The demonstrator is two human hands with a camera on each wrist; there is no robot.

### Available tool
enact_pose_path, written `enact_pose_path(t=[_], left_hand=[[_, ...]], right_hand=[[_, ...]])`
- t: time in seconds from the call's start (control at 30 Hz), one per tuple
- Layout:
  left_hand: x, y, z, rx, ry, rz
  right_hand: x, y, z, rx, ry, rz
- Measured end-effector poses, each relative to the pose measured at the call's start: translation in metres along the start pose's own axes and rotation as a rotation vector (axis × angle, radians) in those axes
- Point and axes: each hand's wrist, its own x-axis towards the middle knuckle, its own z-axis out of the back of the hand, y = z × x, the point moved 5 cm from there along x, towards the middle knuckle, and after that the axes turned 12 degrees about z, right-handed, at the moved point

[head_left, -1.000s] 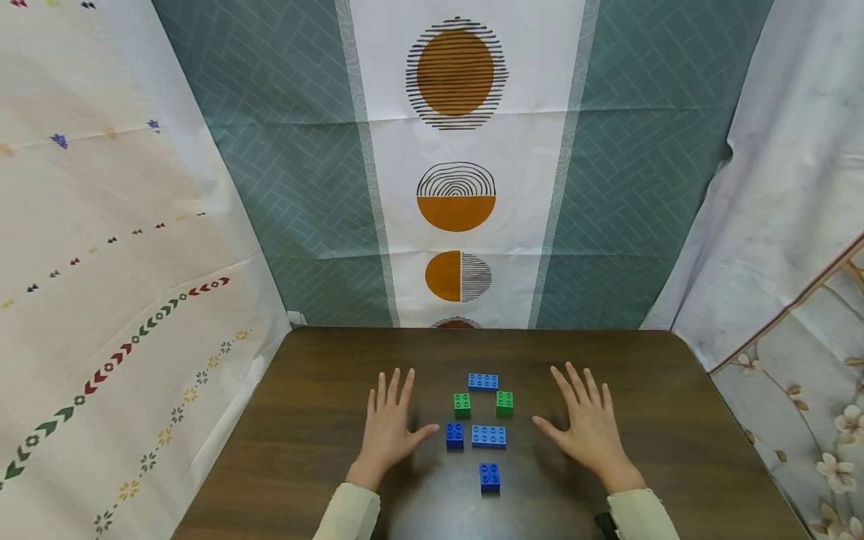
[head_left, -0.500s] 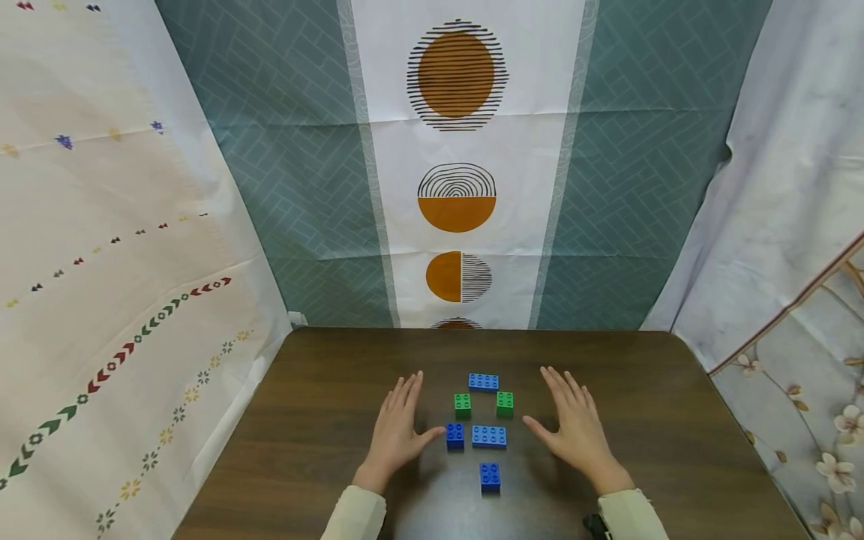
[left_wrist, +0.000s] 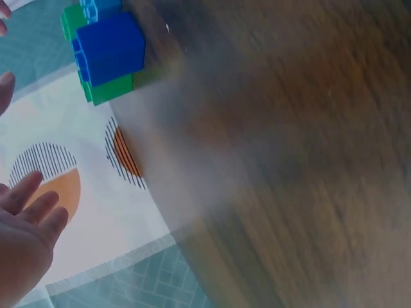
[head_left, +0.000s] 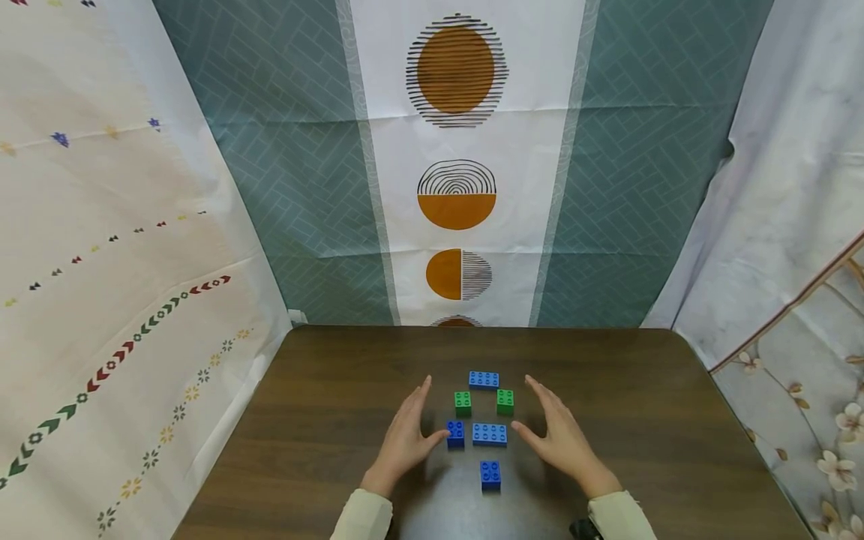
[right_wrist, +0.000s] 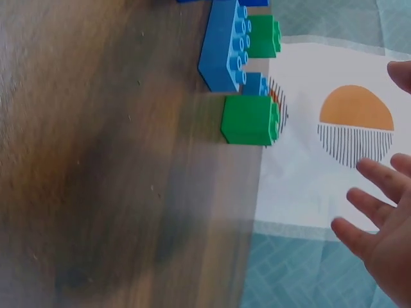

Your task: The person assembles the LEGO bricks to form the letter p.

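Several toy building bricks lie between my hands on a dark wooden table. At the back is a long light blue brick [head_left: 484, 380], with a left green brick [head_left: 463, 404] and a right green brick [head_left: 505, 402] in front of it. Nearer are a square dark blue brick [head_left: 455, 434] and another long light blue brick [head_left: 489, 434]; a second dark blue brick [head_left: 490, 475] lies closest. My left hand [head_left: 403, 442] has its thumb tip by the left dark blue brick; contact cannot be told. My right hand [head_left: 562, 441], fingers extended, stands right of the bricks, holding nothing.
The wooden table [head_left: 324, 420] ends at a teal and white hanging cloth [head_left: 526, 165]. Patterned cloths hang at left [head_left: 135, 225] and right [head_left: 763, 225]. A dark band [head_left: 584, 529] sits at my right wrist.
Both hands have moved inward, closer to the bricks and to each other, and their fingers are less spread. The bricks have stayed in place.
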Motion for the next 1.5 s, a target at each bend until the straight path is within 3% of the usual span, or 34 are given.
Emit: enact_pose_path(t=[0.27,0.53,0.87,1.1,1.3,1.5], left_hand=[[-0.003,-0.002,-0.008,-0.157,0.074,-0.007],[-0.004,0.002,-0.019,-0.289,0.136,0.052],[-0.001,0.011,-0.033,-0.44,0.152,0.055],[0.002,0.017,-0.04,-0.564,0.192,0.102],[0.002,0.02,-0.046,-0.621,0.247,0.171],[0.002,0.019,-0.049,-0.616,0.289,0.202]], right_hand=[[-0.002,0.002,-0.012,0.221,0.029,-0.032],[-0.008,0.003,-0.026,0.394,0.069,0.004],[-0.016,0.001,-0.046,0.608,0.216,-0.043],[-0.021,0.003,-0.055,0.727,0.324,-0.029],[-0.024,0.001,-0.062,0.807,0.381,-0.063],[-0.026,0.0,-0.068,0.871,0.423,-0.082]])
